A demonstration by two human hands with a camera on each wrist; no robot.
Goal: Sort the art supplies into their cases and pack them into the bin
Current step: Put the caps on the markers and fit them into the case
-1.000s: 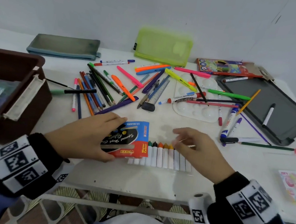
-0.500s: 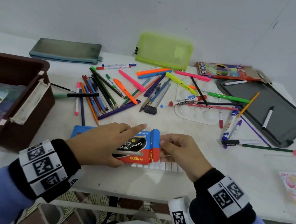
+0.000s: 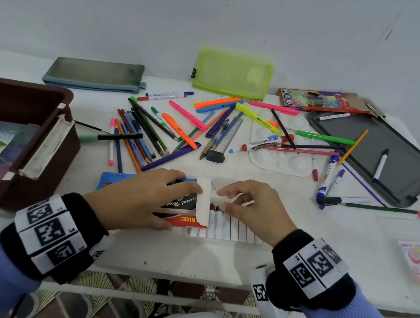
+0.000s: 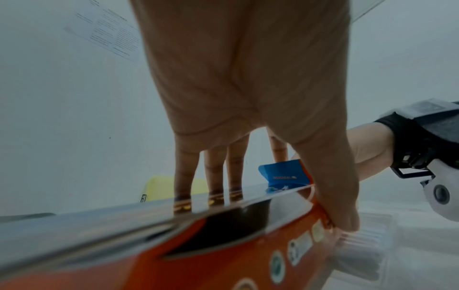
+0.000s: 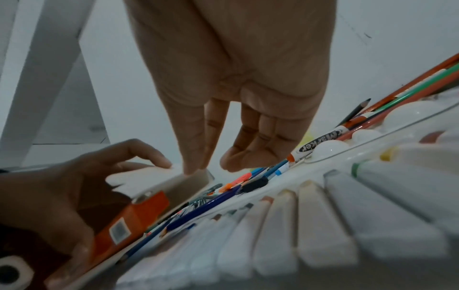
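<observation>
Head view: paint box (image 3: 184, 211) between hands.

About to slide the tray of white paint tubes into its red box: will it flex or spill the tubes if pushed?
The tray of paint tubes looks like thin clear plastic, so it probably flexes. The tubes lie side by side, likely held against rolling. The red box, held by the left hand, is thin card and may buckle.

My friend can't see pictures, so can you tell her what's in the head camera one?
Two hands work at a red and blue paint box: the left hand holds it down while the right hand pinches its open white flap beside a row of white paint tubes. Behind them, pens and pencils are scattered on a white table, with a brown bin at left.
</observation>
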